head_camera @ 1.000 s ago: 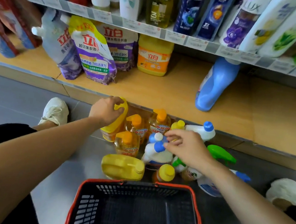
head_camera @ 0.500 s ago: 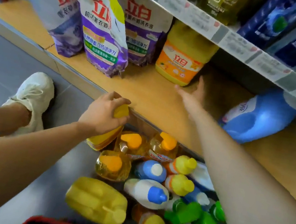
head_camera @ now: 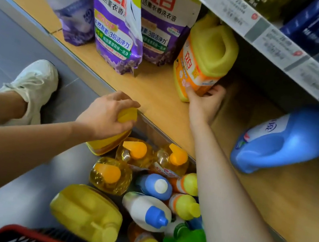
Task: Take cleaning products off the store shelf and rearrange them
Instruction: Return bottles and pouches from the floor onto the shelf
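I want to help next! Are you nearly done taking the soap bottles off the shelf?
About halfway, I'd guess. Done: a bunch of bottles sits on the floor below the shelf. In hand: the right hand grips the yellow jug on the shelf, and the left hand holds a yellow bottle on the floor. Left: the purple pouches and the tilted blue jug.
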Demonstrator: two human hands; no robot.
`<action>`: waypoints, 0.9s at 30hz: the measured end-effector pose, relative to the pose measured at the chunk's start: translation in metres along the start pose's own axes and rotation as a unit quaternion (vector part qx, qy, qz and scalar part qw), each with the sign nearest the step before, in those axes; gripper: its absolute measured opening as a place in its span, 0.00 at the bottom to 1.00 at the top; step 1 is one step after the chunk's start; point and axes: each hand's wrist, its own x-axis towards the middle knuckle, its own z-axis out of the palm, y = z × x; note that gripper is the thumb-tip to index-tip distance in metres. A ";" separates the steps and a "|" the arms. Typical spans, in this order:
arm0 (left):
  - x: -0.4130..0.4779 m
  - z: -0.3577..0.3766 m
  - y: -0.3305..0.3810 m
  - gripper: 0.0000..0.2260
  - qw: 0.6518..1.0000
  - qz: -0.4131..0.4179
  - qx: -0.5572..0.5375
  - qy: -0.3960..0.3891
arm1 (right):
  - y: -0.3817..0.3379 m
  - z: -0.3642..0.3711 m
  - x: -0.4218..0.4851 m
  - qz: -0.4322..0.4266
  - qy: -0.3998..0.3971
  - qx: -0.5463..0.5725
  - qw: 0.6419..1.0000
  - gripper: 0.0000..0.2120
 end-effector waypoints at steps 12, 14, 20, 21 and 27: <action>-0.002 -0.004 0.004 0.22 1.000 -0.002 -0.007 0.001 | -0.029 -0.018 -0.043 -0.050 -0.043 0.043 0.997 0.32; -0.004 -0.006 0.006 0.21 1.000 0.001 -0.007 0.005 | -0.025 -0.036 -0.058 -0.039 -0.079 0.032 0.996 0.34; -0.004 -0.007 0.007 0.21 1.000 0.000 -0.003 0.014 | -0.056 -0.091 -0.095 -0.129 -0.055 -0.084 0.987 0.40; -0.004 -0.007 0.007 0.22 1.000 -0.002 -0.002 0.014 | -0.067 -0.095 -0.098 -0.151 -0.044 -0.101 0.983 0.38; -0.006 -0.008 0.005 0.21 1.000 -0.006 -0.020 0.019 | -0.129 -0.099 -0.089 -0.178 -0.132 -0.211 0.952 0.17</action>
